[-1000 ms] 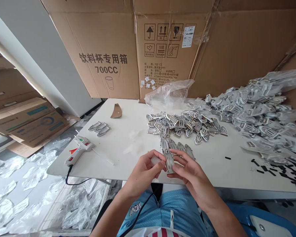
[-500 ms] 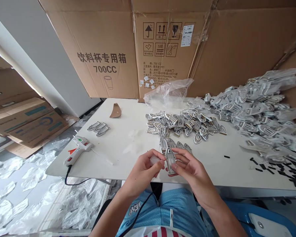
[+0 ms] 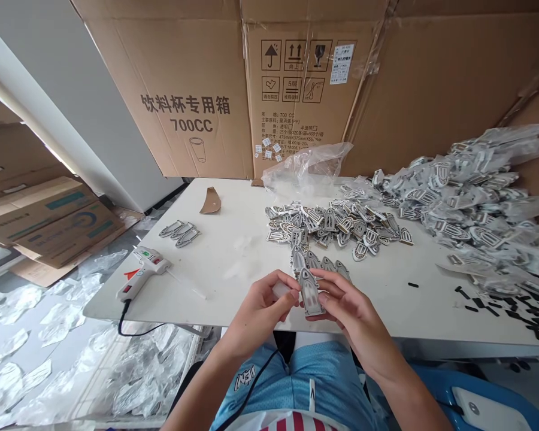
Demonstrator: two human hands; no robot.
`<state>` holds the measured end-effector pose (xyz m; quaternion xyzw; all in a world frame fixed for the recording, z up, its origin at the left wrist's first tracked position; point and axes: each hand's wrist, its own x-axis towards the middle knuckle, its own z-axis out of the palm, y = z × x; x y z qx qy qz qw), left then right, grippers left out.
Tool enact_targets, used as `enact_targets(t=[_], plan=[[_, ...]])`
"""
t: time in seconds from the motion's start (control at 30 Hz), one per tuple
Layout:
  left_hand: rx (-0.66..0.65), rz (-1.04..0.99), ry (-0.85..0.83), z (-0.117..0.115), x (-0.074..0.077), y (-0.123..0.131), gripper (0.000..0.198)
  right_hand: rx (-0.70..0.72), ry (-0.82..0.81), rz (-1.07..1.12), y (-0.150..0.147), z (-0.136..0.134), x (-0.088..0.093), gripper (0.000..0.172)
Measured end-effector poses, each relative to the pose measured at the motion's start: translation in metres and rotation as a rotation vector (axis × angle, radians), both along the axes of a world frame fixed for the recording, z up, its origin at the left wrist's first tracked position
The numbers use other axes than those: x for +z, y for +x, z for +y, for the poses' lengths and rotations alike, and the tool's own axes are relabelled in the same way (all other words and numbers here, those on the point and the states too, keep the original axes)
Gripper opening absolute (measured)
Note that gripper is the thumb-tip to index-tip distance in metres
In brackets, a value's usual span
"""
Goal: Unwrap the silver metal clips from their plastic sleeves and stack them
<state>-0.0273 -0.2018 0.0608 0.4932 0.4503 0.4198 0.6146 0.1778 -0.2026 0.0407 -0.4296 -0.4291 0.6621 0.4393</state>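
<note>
Above the table's front edge, my right hand (image 3: 348, 302) grips a grey, boat-shaped plate (image 3: 311, 297) by its right edge, its pointed end facing away from me. My left hand (image 3: 269, 299) is closed in a pinch around a small whitish translucent piece (image 3: 280, 291), fingertips touching the plate's left side. Just beyond the held plate, several similar pieces (image 3: 327, 263) lie in a row. Behind them spreads a heap of grey and brown-patterned plates (image 3: 330, 221).
A white hot glue gun (image 3: 144, 269) lies on the table (image 3: 233, 215) at left, near a few grey frames (image 3: 179, 233) and a cardboard scrap (image 3: 211, 201). Plastic-wrapped plates (image 3: 471, 197) pile up at right, with small black strips (image 3: 516, 311) in front. Large cardboard boxes (image 3: 197, 60) stand behind.
My right thumb has slid off the plate's face to its right edge, so more of its surface shows. The left hand has hardly moved.
</note>
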Motion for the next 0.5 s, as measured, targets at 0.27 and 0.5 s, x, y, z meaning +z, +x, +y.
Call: enact_targets(t=[0.27, 0.5], plan=[[0.004, -0.004, -0.006, 0.0005, -0.0011, -0.0002, 0.028, 0.003, 0.011, 0.018, -0.0021, 0.0010, 0.0003, 0.054], [0.005, 0.006, -0.006, 0.0000, 0.0016, -0.0009, 0.028, -0.025, 0.027, -0.065, 0.0002, 0.0005, -0.0024, 0.053]])
